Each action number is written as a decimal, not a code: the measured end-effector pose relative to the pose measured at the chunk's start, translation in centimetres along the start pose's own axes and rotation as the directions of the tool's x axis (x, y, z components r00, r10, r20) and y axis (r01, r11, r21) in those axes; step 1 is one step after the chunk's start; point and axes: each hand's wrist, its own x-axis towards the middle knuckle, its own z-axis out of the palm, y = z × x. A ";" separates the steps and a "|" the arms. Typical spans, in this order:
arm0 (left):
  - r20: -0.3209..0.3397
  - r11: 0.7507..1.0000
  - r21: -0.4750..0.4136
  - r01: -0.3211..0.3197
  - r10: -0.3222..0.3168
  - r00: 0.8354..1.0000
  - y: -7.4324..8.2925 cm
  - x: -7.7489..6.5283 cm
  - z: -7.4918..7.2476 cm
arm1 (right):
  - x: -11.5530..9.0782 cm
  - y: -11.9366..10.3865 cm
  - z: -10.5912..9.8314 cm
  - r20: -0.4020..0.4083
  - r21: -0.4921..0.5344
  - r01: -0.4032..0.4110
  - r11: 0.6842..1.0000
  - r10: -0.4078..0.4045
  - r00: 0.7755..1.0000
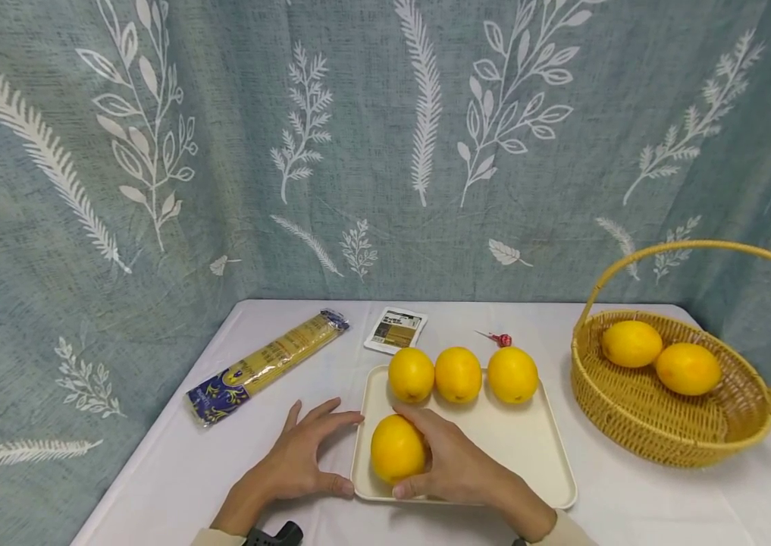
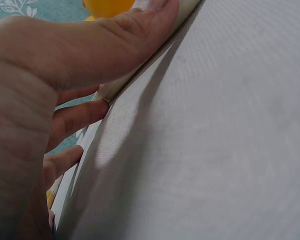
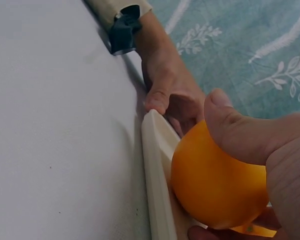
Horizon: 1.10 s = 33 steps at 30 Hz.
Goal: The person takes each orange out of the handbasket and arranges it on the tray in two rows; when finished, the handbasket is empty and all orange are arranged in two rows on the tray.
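On the left part of a cream tray (image 1: 494, 455), my right hand (image 1: 456, 459) grips a yellow lemon (image 1: 397, 449), thumb on its near side and fingers around its far side. The right wrist view shows this lemon (image 3: 217, 180) low over the tray floor, inside the rim. My left hand (image 1: 306, 455) spreads at the tray's left side, thumb at the near corner and index fingertip at the left rim. Three more lemons stand in a row along the tray's far edge: left (image 1: 412, 375), middle (image 1: 458, 374) and right (image 1: 512, 375).
A wicker basket (image 1: 672, 440) with a tall handle holds two lemons (image 1: 688, 369) at the right. Behind the tray lie a small flat packet (image 1: 396, 331) and a red-wrapped lollipop (image 1: 504, 340). A long pack of noodles (image 1: 265, 368) lies at the left. A patterned curtain (image 1: 371, 152) hangs behind the table.
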 end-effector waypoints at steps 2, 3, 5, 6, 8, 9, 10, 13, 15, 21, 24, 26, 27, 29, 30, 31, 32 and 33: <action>-0.002 1.000 0.000 0.002 -0.002 1.000 0.0 0.0 0.0 | 0.0 0.0 -0.1 -0.004 0.003 -0.001 1.000 0.001 1.000; -0.001 1.000 0.001 0.002 -0.002 1.000 0.0 0.0 0.0 | 0.0 0.0 -0.1 -0.006 0.004 -0.003 1.000 0.003 1.000; 0.001 1.000 0.001 -0.001 0.001 1.000 0.0 0.0 0.0 | 0.0 0.0 -0.2 -0.009 0.007 -0.008 1.000 0.008 1.000; 0.000 1.000 0.001 -0.002 0.002 1.000 0.0 0.0 0.0 | 0.0 0.0 -0.3 -0.012 0.006 -0.011 1.000 0.011 1.000; 0.001 1.000 -0.004 -0.006 0.006 1.000 0.0 0.0 -0.1 | -0.1 0.0 -0.4 -0.014 0.006 -0.013 1.000 0.013 1.000; 0.001 1.000 -0.006 -0.006 0.006 1.000 0.1 0.0 -0.1 | -0.1 0.1 -0.5 -0.015 0.006 -0.014 1.000 0.014 1.000; 0.001 1.000 -0.010 -0.007 0.007 1.000 0.1 0.0 -0.1 | 0.0 0.1 -0.5 -0.014 0.007 -0.013 1.000 0.013 1.000; 0.002 1.000 -0.011 -0.006 0.006 1.000 0.1 0.0 -0.1 | 0.0 0.1 -0.6 -0.010 0.013 -0.010 1.000 0.010 1.000; 0.003 1.000 -0.010 -0.001 0.001 1.000 0.1 0.0 -0.1 | -0.1 0.0 -0.7 -0.012 0.013 -0.014 1.000 0.014 1.000; 0.009 1.000 -0.008 0.018 -0.018 1.000 0.1 0.0 0.0 | -0.5 -0.6 -1.9 -0.034 0.043 -0.073 0.996 0.075 0.997; 0.016 1.000 -0.005 0.023 -0.023 1.000 0.1 0.0 0.0 | -0.5 -0.5 -3.2 -0.059 0.063 -0.073 0.995 0.077 0.995; 0.020 1.000 -0.007 0.027 -0.027 0.999 0.1 -0.1 0.0 | -0.5 -0.4 -4.3 -0.091 0.069 -0.062 0.996 0.068 0.994; 0.021 1.000 -0.007 0.027 -0.027 0.999 0.1 -0.1 0.0 | -0.6 -0.3 -4.9 -0.108 0.064 -0.060 0.996 0.067 0.992; 0.021 1.000 -0.012 0.028 -0.028 0.999 0.1 -0.1 0.0 | -0.8 -0.2 -6.2 -0.144 0.050 -0.060 0.997 0.067 0.987; 0.020 1.000 -0.013 0.028 -0.028 0.999 0.1 -0.1 0.0 | -0.9 -0.1 -6.9 -0.166 0.039 -0.065 0.997 0.070 0.984; 0.019 1.000 -0.014 0.027 -0.027 0.999 0.1 -0.1 0.0 | -1.1 0.1 -7.6 -0.188 0.029 -0.062 0.998 0.067 0.980; 0.019 0.999 -0.016 0.028 -0.028 0.999 0.1 -0.1 0.0 | -1.3 0.2 -8.3 -0.215 0.019 -0.060 0.998 0.062 0.975; 0.019 0.999 -0.018 0.029 -0.029 0.999 0.1 -0.1 -0.1 | -1.6 0.3 -9.0 -0.239 0.005 -0.054 0.999 0.054 0.970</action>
